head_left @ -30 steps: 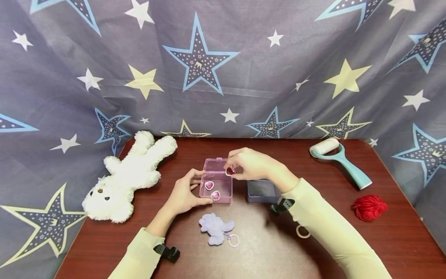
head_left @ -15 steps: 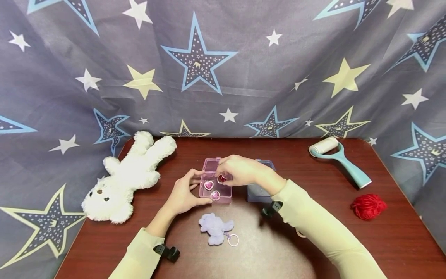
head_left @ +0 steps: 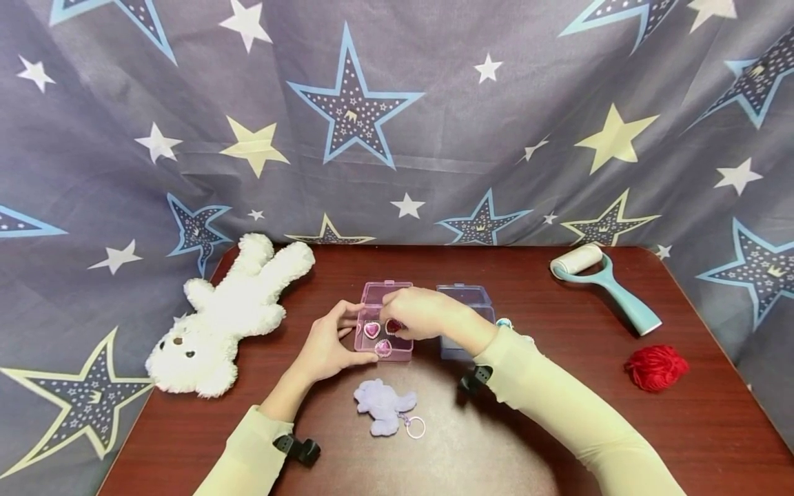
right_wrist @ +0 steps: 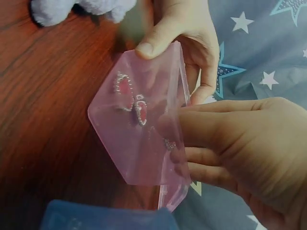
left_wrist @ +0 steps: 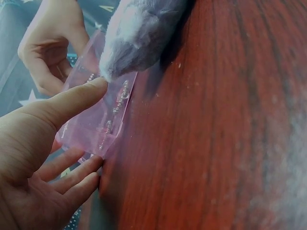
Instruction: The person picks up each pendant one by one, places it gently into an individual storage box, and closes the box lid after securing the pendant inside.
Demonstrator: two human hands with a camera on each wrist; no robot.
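Note:
A pink clear plastic box (head_left: 402,355) stands open on the table, its lid tipped back. My left hand (head_left: 327,346) holds it at the left, thumb along the front and fingers against the side. Inside lie two pink heart-shaped gems with beaded edges, one heart gem (head_left: 371,330) behind the other heart gem (head_left: 383,348). My right hand (head_left: 423,312) reaches into the box and pinches a darker red heart gem (head_left: 393,326) low over the floor. In the right wrist view, my fingertips and this gem (right_wrist: 169,143) show faintly through the pink wall.
Right of the pink box stands an open blue box (head_left: 455,353), partly under my right forearm. A lavender plush keychain (head_left: 383,406) lies in front. A white teddy bear (head_left: 226,310) lies left; a lint roller (head_left: 611,282) and red yarn ball (head_left: 656,368) lie right.
My right hand has moved left and down into the pink box, carrying the red heart gem from near the lid to the box floor. The left hand stays in place.

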